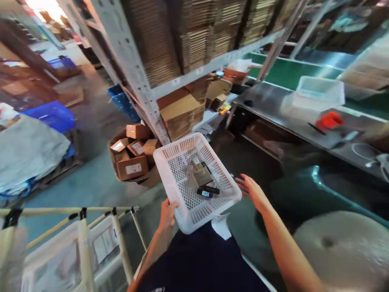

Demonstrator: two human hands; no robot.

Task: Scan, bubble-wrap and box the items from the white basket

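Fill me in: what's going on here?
A person holds a white perforated basket in front of their body, left hand on its left edge. The right hand is open at the right edge; contact is unclear. A few small boxes lie inside. Brown boxes are piled beside the shelving rack.

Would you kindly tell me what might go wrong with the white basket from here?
The left hand grips one side of the white basket, while the right hand is open by the opposite side, so the basket might tip. The small boxes lie loose inside and could slide if it tilts. Its far edge might also bump the shelf post, though the gap is hard to judge.
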